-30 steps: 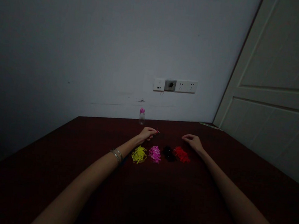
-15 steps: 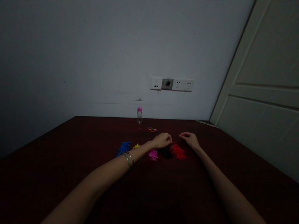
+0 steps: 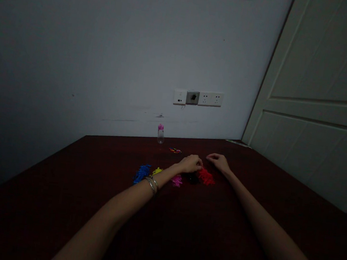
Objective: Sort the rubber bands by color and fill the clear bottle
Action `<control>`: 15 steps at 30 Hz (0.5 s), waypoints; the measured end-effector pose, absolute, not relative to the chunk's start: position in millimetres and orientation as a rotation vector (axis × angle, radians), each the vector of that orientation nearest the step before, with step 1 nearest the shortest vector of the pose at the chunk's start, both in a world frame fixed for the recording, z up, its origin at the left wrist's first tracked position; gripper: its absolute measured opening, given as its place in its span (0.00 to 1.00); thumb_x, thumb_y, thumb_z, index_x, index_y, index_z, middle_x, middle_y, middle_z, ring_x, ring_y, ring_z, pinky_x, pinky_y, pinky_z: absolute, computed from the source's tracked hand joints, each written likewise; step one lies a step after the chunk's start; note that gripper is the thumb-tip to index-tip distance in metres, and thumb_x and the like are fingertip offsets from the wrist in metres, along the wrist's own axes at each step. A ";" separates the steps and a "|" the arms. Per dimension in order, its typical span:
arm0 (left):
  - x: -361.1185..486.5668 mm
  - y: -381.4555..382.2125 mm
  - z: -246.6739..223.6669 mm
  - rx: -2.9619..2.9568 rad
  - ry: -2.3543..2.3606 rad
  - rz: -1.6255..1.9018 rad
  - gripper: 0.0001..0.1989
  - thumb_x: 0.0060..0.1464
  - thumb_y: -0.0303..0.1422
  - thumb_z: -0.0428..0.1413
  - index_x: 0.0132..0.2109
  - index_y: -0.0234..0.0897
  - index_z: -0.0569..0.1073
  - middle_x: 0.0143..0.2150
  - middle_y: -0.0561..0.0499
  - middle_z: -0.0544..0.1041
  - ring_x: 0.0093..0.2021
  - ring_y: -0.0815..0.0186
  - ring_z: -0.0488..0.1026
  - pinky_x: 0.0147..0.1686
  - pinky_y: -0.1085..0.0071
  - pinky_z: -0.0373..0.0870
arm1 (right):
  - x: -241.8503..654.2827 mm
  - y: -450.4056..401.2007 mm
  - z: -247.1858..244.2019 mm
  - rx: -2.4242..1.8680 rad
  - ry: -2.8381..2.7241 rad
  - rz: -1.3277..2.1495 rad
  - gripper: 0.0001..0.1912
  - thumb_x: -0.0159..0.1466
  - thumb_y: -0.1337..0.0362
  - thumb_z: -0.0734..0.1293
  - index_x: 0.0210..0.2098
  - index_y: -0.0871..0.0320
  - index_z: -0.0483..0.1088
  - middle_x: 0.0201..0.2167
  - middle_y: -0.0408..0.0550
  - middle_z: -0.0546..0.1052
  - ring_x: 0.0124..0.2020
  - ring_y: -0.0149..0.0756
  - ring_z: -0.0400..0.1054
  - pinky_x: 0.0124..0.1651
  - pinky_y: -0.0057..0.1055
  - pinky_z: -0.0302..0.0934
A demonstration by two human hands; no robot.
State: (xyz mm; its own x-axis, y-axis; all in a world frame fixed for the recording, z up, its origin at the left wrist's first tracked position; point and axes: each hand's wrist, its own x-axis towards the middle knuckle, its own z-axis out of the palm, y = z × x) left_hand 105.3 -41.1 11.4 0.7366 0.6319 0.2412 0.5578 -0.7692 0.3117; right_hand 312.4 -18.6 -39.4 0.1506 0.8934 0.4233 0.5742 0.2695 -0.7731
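Observation:
My left hand, fingers bent and pressed together, reaches the upper edge of a pile of small red pieces. Anything in its fingertips is too small to make out. Just right of it and above the red pile is my right hand, its thumb and fingertips pinched together; what they hold, if anything, does not show. Under my left wrist lie a black pile and a pink pile. Partly behind my left forearm are yellow pieces, with a blue pile at the far left.
A clear bottle with a pink top stands at the back of the dark red table, close to the wall. In front of it lies a small multicoloured cluster. Wall sockets sit above; a pale door is at the right.
My left hand has shifted slightly right, toward the red pile and my right hand. My right hand stays nearly in place, still pinched. The whole view has moved a little.

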 end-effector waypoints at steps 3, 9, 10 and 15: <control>93.3 -27.2 9.0 2.610 0.930 0.629 0.12 0.50 0.34 0.53 0.37 0.35 0.77 0.33 0.49 0.76 0.34 0.68 0.70 0.35 0.75 0.64 | 312.6 -18.9 -39.4 -1.422 -1.537 0.400 0.13 0.47 0.57 0.66 0.26 0.59 0.75 0.27 0.48 0.77 0.31 0.38 0.69 0.37 0.31 0.60; 28.4 5.3 11.8 2.294 1.223 0.961 0.14 0.50 0.35 0.51 0.35 0.31 0.78 0.33 0.47 0.77 0.34 0.66 0.71 0.35 0.74 0.63 | 311.9 -20.2 -38.8 -1.432 -1.538 0.427 0.12 0.46 0.58 0.66 0.26 0.60 0.75 0.27 0.48 0.77 0.31 0.38 0.70 0.37 0.31 0.60; 11.5 11.3 10.9 2.241 1.283 1.012 0.14 0.51 0.35 0.51 0.35 0.31 0.78 0.33 0.46 0.77 0.34 0.66 0.71 0.35 0.74 0.63 | 311.4 -20.8 -38.4 -1.432 -1.535 0.429 0.12 0.46 0.58 0.66 0.25 0.60 0.74 0.26 0.48 0.77 0.31 0.38 0.70 0.37 0.31 0.61; -80.2 37.5 -6.9 1.855 1.698 1.297 0.12 0.48 0.35 0.53 0.30 0.31 0.77 0.30 0.45 0.77 0.33 0.63 0.72 0.33 0.73 0.62 | 310.0 -23.5 -36.1 -1.446 -1.537 0.424 0.11 0.47 0.58 0.66 0.25 0.60 0.74 0.27 0.47 0.77 0.32 0.37 0.70 0.38 0.31 0.61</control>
State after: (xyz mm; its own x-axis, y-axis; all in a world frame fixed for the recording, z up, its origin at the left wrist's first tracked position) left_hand -80.2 37.5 -6.9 -0.1132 0.9085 0.4022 0.6273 -0.2486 0.7380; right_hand 310.0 -23.5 -36.1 0.1495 0.9078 0.3919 0.5790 0.2409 -0.7789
